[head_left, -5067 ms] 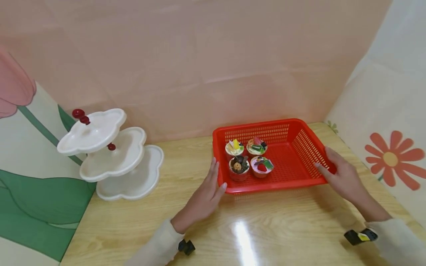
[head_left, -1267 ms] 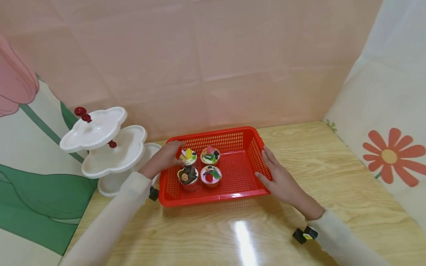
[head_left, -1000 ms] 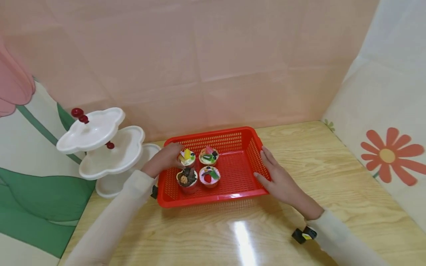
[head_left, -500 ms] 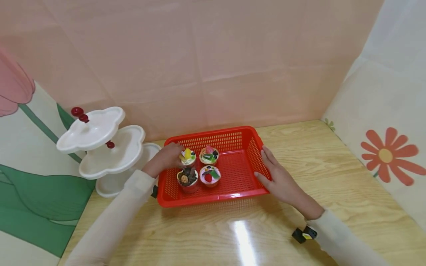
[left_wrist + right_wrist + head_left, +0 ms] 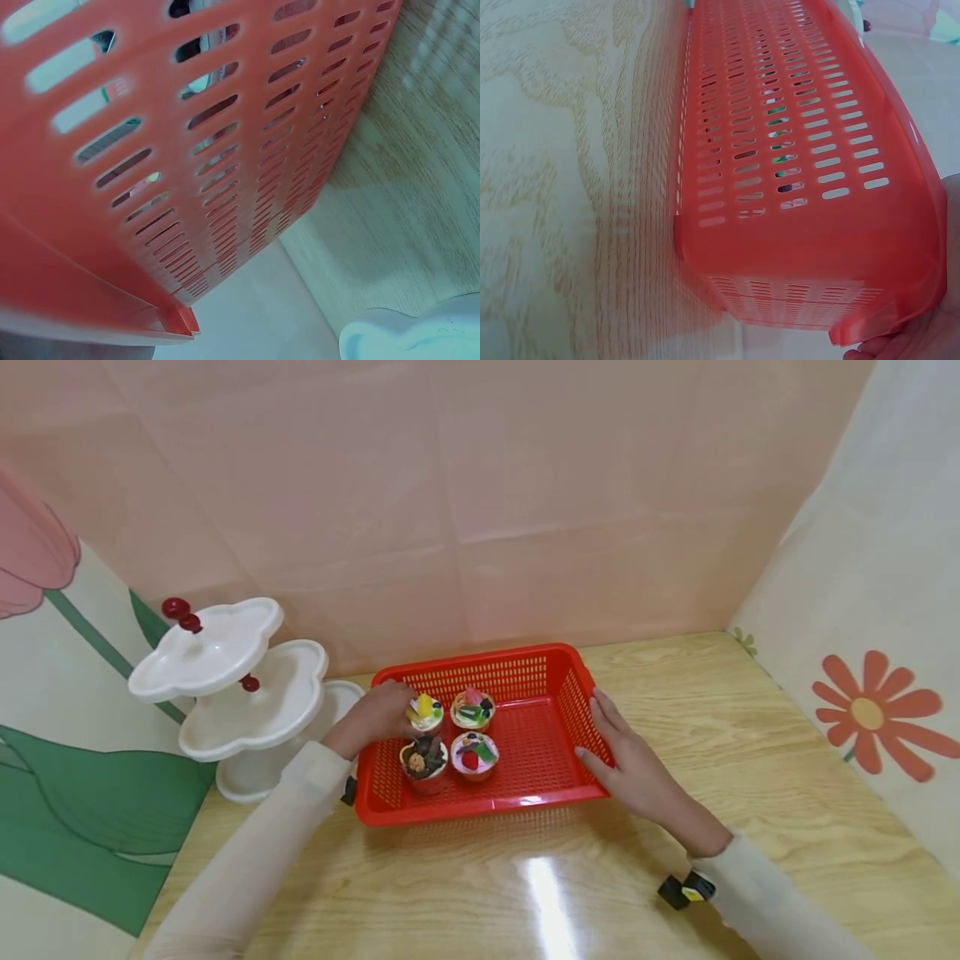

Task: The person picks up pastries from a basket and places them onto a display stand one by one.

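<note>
A red plastic basket (image 5: 536, 752) with slotted walls sits on the table, and several decorated cupcakes stand in its left half. Reaching over the left wall, my left hand (image 5: 381, 710) curls its fingers at the back-left cupcake (image 5: 427, 716), which has white cream and a yellow topping. Beside it are a pink-topped cupcake (image 5: 472, 710), a chocolate-topped cupcake (image 5: 423, 760) and a cupcake with lilac cream and a red berry (image 5: 474, 755). My right hand (image 5: 630, 764) grips the right rim, thumb inside; its fingertips also show under the rim in the right wrist view.
Left of the basket stands a white three-tier stand (image 5: 258, 718) with flower-shaped plates and red knobs. Its lowest plate is partly behind my left arm. A pink backdrop (image 5: 480, 527) rises behind the table (image 5: 712, 727), with a flower-printed panel (image 5: 885, 610) to the right.
The basket has slid left, close to the stand, with my right hand on its rim. My left hand has left the left rim for the yellow-topped cupcake; over the last second both stay nearly still.
</note>
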Demonstrator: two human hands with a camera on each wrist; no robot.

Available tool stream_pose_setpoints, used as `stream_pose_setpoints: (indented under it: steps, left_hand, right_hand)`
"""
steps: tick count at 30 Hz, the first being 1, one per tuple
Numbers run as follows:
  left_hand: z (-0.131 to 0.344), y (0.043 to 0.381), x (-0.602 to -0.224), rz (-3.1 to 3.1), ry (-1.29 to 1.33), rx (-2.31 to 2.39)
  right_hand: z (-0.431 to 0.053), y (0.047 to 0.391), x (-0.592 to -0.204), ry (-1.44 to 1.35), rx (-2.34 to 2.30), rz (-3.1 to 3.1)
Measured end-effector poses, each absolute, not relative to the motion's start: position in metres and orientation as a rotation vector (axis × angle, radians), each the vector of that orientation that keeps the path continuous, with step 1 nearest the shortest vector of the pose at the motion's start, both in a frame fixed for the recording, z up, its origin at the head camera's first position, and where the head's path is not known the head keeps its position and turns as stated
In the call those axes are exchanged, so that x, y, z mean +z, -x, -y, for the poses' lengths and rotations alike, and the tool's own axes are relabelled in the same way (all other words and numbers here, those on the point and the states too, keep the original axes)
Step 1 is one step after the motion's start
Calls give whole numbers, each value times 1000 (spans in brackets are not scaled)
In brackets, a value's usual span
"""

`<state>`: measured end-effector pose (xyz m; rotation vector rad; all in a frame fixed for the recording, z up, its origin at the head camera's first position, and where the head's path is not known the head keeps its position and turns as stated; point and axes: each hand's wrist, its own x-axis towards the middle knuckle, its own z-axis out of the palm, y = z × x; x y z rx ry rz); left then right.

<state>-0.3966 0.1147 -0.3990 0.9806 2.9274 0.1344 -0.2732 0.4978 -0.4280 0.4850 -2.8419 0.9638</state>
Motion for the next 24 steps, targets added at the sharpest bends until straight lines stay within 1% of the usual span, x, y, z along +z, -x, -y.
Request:
stream_pose_setpoints:
  steps: [10, 17, 24]
  left_hand:
    - [-116, 395, -400, -2937, -948, 133]
    - [-114, 393, -404, -2977, -970, 170]
    - [-113, 391, -407, -3027, -998, 296]
  right_hand:
    - [-498, 273, -428, -503, 942, 2821]
    - [-498, 274, -430, -509, 948, 2816]
    - [-497, 273, -432, -505, 958, 2805]
